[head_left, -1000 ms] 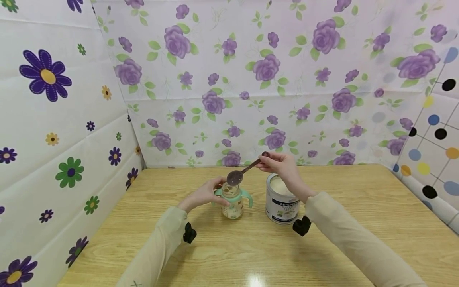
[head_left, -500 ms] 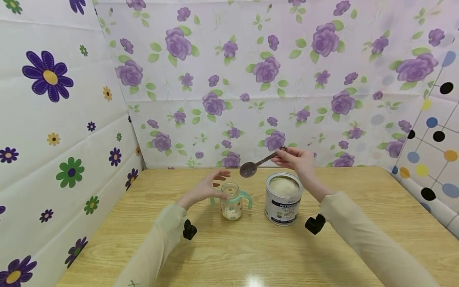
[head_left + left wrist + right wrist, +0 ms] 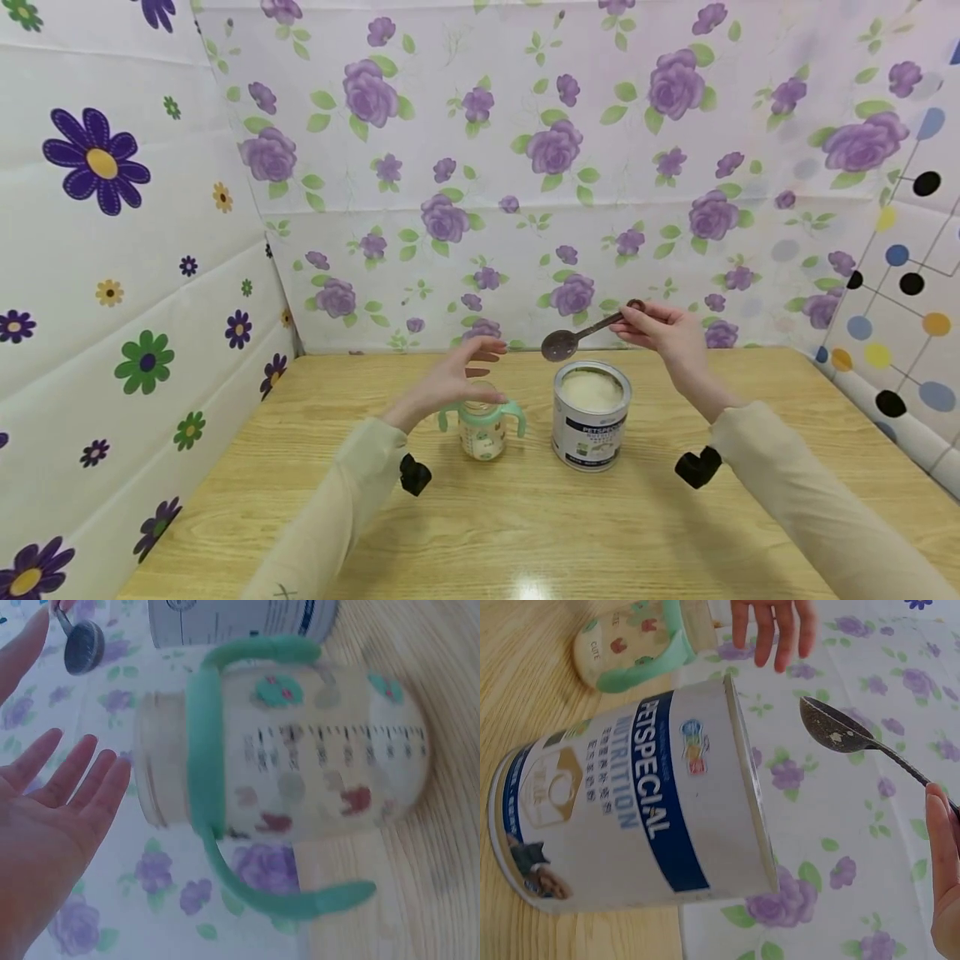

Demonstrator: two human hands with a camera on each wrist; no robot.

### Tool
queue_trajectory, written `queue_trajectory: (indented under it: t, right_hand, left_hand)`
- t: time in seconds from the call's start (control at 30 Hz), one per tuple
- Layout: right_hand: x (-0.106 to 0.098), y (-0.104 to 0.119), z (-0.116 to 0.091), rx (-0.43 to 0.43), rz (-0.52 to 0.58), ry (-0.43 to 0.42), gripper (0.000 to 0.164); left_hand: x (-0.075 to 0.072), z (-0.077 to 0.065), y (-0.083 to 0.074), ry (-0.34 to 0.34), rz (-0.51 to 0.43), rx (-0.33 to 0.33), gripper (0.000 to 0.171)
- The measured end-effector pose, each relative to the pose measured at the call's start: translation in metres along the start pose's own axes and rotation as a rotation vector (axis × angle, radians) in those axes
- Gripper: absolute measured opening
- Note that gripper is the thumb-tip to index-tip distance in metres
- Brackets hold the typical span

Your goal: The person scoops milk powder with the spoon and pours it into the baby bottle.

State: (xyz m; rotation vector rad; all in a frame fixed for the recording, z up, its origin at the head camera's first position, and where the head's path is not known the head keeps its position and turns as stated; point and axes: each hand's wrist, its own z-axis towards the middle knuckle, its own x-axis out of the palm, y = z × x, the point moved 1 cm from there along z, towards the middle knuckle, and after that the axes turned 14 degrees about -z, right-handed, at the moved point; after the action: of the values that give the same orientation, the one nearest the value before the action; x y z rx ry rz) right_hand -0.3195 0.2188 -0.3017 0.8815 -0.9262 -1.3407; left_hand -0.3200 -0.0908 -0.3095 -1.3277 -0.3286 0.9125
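Wood-grained tabletop [image 3: 480, 525] is crossed in the foreground by two pale sleeves [image 3: 337, 500], with a black device [image 3: 698, 467] worn at each wrist. Farther on, a baby bottle [image 3: 482, 442] with mint-green handles and a lidless can [image 3: 588, 437] are stood upright, near each other but apart, presumably so that both mouths can be reached easily. On the can, PETSPECIAL is printed in white on a dark blue band, with NUTRITION below it in blue; the smaller Chinese characters can hardly be made out. CUTE is lettered on the bottle (among cartoon prints), while the numerals of its scale are too blurred to be read. Just beside the bottle's neck, the left hand [image 3: 456, 379] is held with fingers spread wide and nothing gripped, perhaps to have the bottle within reach for steadying. By the right hand [image 3: 671, 337], a dark spoon [image 3: 559, 345] is pinched near its handle's end, the bowl tilted lower and clear of the can's rim; fingers are probably spared the pale powder [image 3: 592, 390] this way. Behind everything, a purple-rose cloth [image 3: 450, 125] is hung, flanked by daisy-patterned [image 3: 187, 333] and dotted sheets
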Motion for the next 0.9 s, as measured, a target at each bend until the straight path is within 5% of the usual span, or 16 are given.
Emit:
queue_trajectory:
  t: [0.2, 0.47, 0.73, 0.9]
  right_hand:
    - [-0.012, 0.000, -0.005, -0.009, -0.034, -0.010, 0.021]
    - [-0.022, -0.003, -0.013, -0.059, -0.102, 0.019, 0.021]
    - [-0.025, -0.010, -0.017, -0.044, -0.131, 0.024, 0.012]
    - [-0.025, -0.015, -0.017, -0.048, -0.162, 0.040, 0.020]
  left_hand:
    - [0.010, 0.018, 0.020, -0.023, 0.009, 0.035, 0.070]
    - [0.035, 0.033, 0.029, -0.059, 0.049, 0.004, 0.071]
    - [0.059, 0.045, 0.033, -0.185, 0.084, -0.031, 0.079]
    - [0.071, 0.051, 0.041, -0.249, 0.086, -0.083, 0.088]
